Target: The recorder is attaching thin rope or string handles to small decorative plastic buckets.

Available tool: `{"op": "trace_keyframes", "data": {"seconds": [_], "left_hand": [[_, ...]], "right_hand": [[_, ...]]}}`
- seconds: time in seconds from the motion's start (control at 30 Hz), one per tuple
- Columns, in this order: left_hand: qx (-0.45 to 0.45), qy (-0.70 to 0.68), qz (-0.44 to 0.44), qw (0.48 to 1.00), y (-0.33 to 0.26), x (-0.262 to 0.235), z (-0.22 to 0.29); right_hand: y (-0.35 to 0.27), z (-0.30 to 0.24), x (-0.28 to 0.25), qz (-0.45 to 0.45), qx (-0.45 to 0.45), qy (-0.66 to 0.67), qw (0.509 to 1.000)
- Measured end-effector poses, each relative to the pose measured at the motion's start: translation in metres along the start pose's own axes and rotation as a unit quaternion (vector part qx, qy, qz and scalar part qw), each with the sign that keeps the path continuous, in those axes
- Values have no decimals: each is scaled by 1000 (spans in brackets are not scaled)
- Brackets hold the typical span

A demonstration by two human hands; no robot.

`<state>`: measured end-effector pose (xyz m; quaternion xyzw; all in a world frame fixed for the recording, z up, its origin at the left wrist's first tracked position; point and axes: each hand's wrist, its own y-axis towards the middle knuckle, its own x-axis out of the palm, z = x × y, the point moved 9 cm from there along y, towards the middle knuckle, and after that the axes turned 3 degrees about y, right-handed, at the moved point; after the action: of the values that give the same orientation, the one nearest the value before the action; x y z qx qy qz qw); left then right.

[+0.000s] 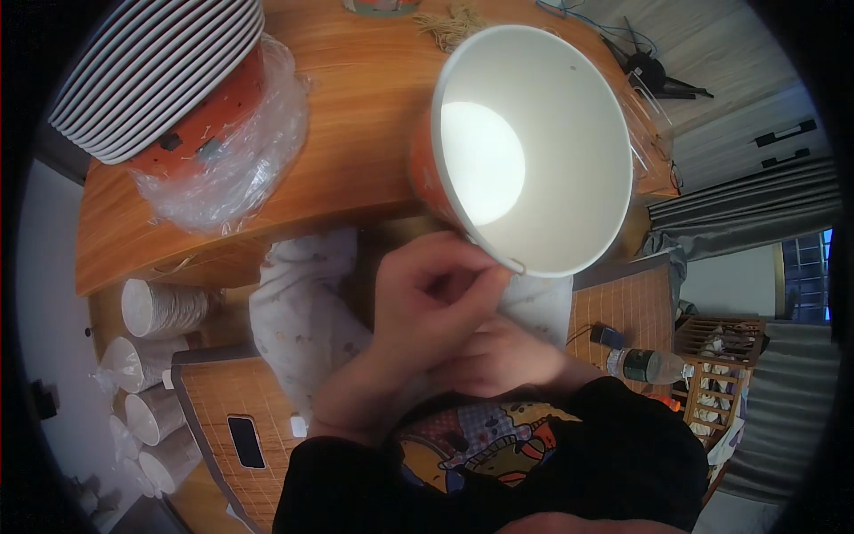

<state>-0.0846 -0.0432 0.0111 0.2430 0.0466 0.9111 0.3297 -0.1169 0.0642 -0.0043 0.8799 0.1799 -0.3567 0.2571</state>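
Ideally, work close to the wall: the left hand (pixel 440 289) pinches what looks like a thin strand (pixel 519 266) at the near rim of the bucket (pixel 569 160), which is by the near edge of the desk (pixel 356 133). Avoid denting it. The right hand (pixel 498 360) hides its grip; I cannot tell.

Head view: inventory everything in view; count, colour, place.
Bucket: 1, orange-white, above hands
Nested buckets: 1 stack, orange-white, upper left
Tubs: 4+ stacks, white, lower left
Table: 1, brown, top
String bundle: 1, tan, tabletop
Phone: 1, black, lower left
Bottle: 1, clear, right
Curtains: 2, grey, right
Rack: 1, brown, right
Cabinet: 1, pale, upper right
Shirt: 1, black, bottom
Left hand: 1, bare, at bucket rim
Right hand: 1, bare, below left hand
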Motion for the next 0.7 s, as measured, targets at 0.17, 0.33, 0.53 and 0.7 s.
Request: {"op": "trace_keyframes", "data": {"seconds": [0.17, 0.33, 0.53, 0.7], "left_hand": [[17, 56, 9, 998, 2, -2, 4], [30, 50, 24, 998, 3, -4, 4], [41, 63, 22, 997, 4, -9, 10], [32, 78, 7, 996, 3, -15, 16]], "right_hand": [[-1, 2, 0, 0, 5, -7, 1000], [3, -3, 1, -22, 4, 105, 994], [0, -39, -55, -187, -35, 453, 871], [-18, -37, -187, 14, -145, 406, 902]]}}
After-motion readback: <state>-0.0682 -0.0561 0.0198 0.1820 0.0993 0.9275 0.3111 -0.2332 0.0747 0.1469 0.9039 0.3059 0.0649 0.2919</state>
